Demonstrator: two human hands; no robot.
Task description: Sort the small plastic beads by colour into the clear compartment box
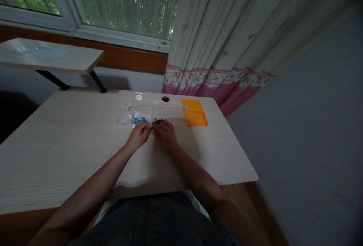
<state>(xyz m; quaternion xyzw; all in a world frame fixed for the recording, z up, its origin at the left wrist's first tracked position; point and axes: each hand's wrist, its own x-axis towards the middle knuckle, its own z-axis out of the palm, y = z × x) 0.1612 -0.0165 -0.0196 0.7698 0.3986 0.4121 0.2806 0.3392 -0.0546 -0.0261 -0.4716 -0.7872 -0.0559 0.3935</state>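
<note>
My left hand (140, 134) and my right hand (165, 134) meet over the near edge of a row of clear plastic boxes. Both have their fingers pinched together, fingertips almost touching. Something tiny seems to be between them, too small to name. Just beyond the left hand, small blue pieces (140, 119) lie in one clear box (142, 108). Small dark brown pieces (159, 121) lie in the clear box (161, 111) beyond the right hand, which partly hides them.
An orange tray (195, 112) stands at the right end of the boxes. Another clear box (124, 114) is at the left end. A round cable hole (165, 98) is near the back edge of the table (79, 144). A raised shelf (82, 58) stands back left; a curtain (204, 49) hangs behind.
</note>
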